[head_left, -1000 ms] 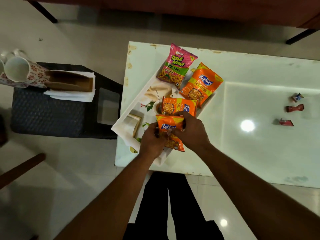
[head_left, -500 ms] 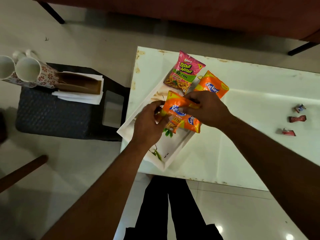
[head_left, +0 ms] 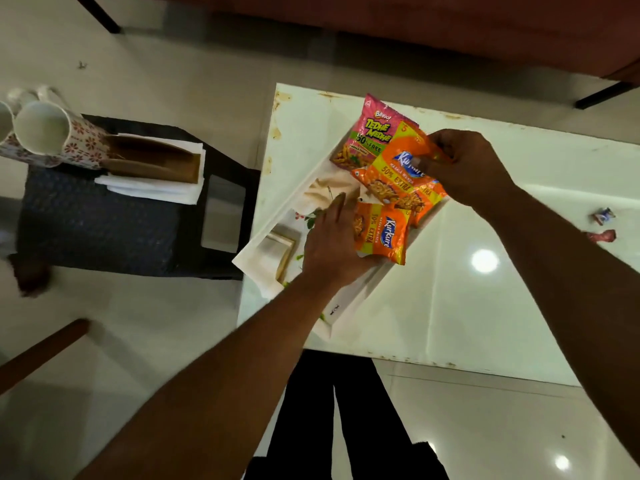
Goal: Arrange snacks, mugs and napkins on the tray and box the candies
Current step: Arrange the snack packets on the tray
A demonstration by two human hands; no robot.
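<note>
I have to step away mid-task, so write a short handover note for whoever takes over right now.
Left hand: lies flat against the near orange Kurkure packet on the white tray; grip unclear.
Right hand: fingers pinch the upper orange Kurkure packet, which overlaps the pink Bingo packet.
Done: snack packets are on the tray, not yet tidy.
Left: mugs and white napkins sit on the dark side stool, with a brown box on the napkins. Candies lie loose on the table, unboxed.
</note>
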